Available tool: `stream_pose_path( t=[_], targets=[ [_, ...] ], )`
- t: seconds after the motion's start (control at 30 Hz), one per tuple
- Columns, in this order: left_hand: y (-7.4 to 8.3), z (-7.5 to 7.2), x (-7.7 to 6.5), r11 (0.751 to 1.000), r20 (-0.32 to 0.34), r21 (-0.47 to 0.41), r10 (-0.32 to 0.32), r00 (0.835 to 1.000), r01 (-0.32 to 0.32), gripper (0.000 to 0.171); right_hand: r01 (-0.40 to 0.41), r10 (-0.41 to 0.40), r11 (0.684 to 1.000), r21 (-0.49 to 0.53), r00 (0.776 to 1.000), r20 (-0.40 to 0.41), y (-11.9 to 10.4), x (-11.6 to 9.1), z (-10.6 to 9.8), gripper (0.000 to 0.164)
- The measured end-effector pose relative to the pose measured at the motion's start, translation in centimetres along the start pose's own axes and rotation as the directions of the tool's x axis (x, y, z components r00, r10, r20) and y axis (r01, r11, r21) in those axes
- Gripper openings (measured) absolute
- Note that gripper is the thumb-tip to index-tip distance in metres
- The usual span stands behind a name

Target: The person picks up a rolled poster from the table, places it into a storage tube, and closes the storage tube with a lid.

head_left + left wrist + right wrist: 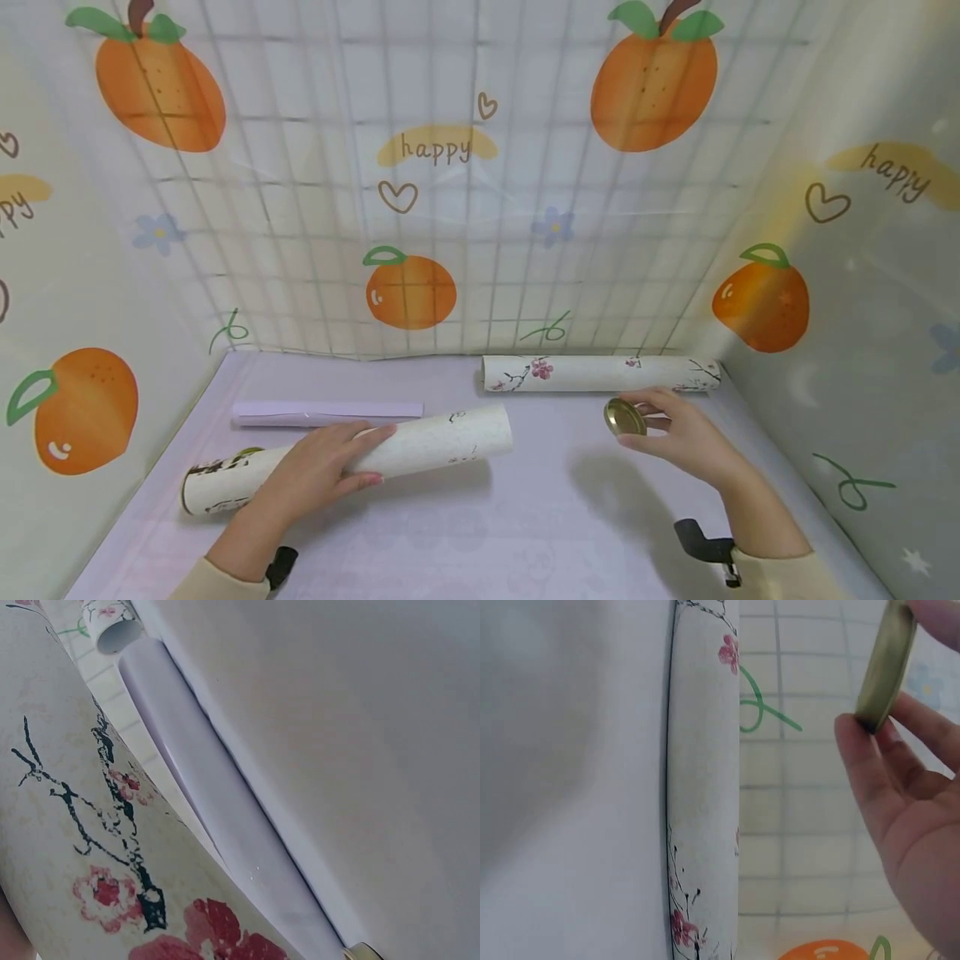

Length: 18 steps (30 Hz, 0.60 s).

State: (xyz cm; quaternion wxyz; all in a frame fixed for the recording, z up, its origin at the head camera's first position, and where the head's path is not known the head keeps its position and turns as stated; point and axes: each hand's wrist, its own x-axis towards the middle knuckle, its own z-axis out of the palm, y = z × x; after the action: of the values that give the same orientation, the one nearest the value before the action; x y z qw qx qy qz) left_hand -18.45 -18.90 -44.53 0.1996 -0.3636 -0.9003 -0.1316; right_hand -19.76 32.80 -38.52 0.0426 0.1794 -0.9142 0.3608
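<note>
My left hand (318, 471) grips a white cardboard tube (442, 437) with a floral print from above, thumb on the near side. The tube lies at a slant, its right end raised off the table. Red blossoms and dark branches show on the same tube (67, 787) in the left wrist view. My right hand (686, 437) pinches a round gold lid (626, 417) by its rim, above the table to the right of the tube. Edge-on, the lid (887, 667) stands between thumb and fingertips in the right wrist view.
A second floral tube (585, 373) lies along the back right of the table. Behind the held tube lies a pale lavender roll (322, 413). A small gold round piece (365, 952) shows partly beside that roll. Fruit-printed curtains (450, 217) enclose the back and sides.
</note>
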Motion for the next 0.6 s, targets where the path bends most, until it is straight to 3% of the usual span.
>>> stream_pose_path(
  t=[0.6],
  targets=[
    [0.3,0.2,0.3,1.0,-0.005,0.0,0.002,1.0,-0.002,0.07,0.047,-0.048,0.986,0.163,0.999,0.001,-1.5,1.9,3.0,0.058]
  ],
)
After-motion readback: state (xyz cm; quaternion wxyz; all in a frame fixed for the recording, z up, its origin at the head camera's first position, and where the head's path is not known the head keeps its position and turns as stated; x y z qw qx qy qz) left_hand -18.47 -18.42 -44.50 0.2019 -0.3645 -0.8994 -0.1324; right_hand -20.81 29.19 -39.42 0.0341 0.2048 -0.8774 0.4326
